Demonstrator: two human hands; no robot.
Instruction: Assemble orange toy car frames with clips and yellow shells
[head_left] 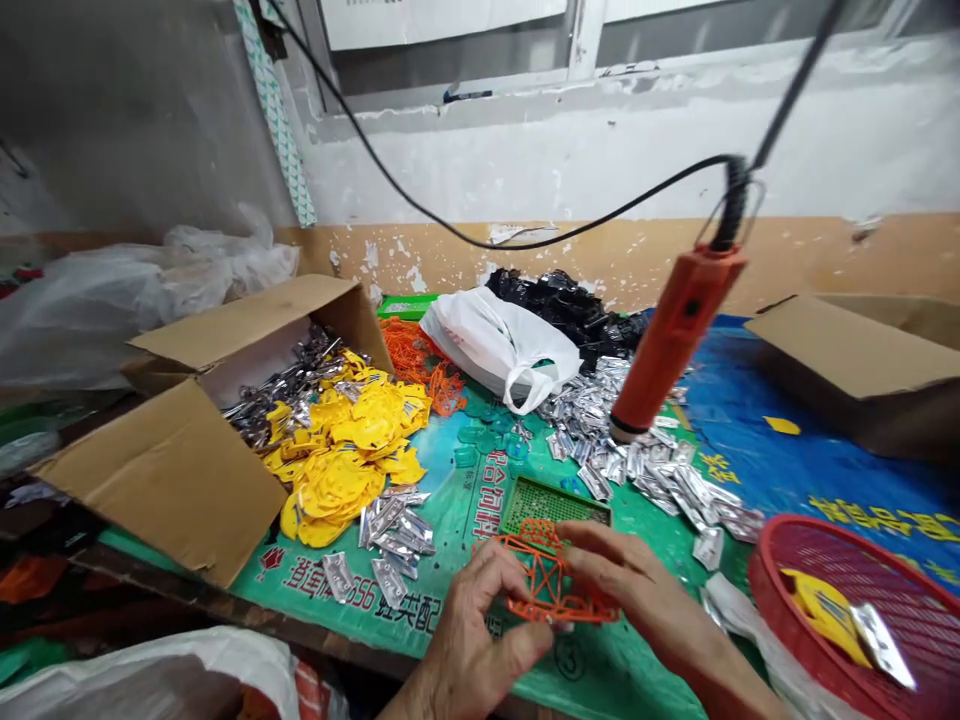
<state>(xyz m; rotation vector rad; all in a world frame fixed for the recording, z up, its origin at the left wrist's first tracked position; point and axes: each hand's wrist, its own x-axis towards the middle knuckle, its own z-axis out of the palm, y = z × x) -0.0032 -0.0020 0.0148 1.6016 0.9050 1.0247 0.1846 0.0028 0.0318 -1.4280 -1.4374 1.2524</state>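
An orange plastic lattice frame is between my two hands above the front of the table. My left hand grips its near left side, the thumb along the lower edge. From the right, my right hand has its fingers closed over the frame's far right part; its fingertips are partly hidden. Just behind the frame lies a shallow green tray full of tiny parts. A red electric screwdriver hangs from a cord above and to the right of my hands.
An open cardboard box spills yellow plastic pieces at left. Silver packets lie in a heap behind the tray, beside a white plastic bag. A red basket stands at right. Another cardboard box sits behind it.
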